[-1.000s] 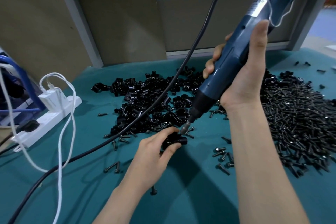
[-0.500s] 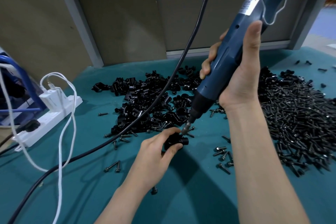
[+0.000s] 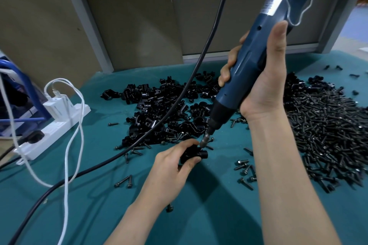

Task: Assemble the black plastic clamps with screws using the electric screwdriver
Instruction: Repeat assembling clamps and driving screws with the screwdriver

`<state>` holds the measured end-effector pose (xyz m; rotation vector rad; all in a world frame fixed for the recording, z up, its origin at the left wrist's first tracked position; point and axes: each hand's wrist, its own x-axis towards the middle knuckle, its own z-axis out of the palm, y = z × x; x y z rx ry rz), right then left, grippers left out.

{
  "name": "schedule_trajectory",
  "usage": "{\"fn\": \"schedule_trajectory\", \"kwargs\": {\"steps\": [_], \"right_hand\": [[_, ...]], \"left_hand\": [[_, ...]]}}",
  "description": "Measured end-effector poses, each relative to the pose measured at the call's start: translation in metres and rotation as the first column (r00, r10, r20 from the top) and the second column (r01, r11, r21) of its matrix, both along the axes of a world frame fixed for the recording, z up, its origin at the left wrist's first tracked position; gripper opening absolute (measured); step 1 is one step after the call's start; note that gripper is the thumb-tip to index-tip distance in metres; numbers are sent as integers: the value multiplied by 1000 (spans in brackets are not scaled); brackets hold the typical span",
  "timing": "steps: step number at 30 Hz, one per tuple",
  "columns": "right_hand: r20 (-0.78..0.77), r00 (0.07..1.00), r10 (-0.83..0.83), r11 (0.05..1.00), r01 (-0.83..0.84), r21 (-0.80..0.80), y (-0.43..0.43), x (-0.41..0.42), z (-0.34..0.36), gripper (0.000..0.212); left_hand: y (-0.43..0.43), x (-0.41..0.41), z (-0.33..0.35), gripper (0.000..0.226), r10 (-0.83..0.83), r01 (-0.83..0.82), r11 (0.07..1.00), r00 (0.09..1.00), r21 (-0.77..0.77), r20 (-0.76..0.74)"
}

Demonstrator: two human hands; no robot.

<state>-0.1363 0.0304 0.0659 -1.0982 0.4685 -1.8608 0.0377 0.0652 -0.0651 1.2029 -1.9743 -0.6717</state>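
Now small glossy black clamp (image 3: 194, 154)

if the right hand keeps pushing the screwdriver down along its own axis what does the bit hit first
The black clamp pinched in the left hand. The right hand aims the electric screwdriver so its bit sits at the clamp's top, seemingly already touching.

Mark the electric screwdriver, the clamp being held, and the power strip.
electric screwdriver (image 3: 251, 65), head view, mid blue body.
held clamp (image 3: 192, 152), head view, black body between the fingers.
power strip (image 3: 49, 135), head view, white top face.
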Motion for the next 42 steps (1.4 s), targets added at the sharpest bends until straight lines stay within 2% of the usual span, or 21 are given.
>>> {"fn": "schedule_trajectory", "kwargs": {"steps": [13,37,42], "right_hand": [[-6,1000,-7,1000,8,10,-1,1,1,62],[-7,1000,-4,1000,4,20,-2,-2,-2,55],[-6,999,39,999,-39,0,-2,-3,-3,60]], "left_hand": [[-1,0,-2,30,1,-1,1000,1000,-25,-2],[-1,-1,-2,29,-21,21,999,1000,-46,-8],[-1,0,-1,30,-14,13,1000,1000,-26,-17]]}}
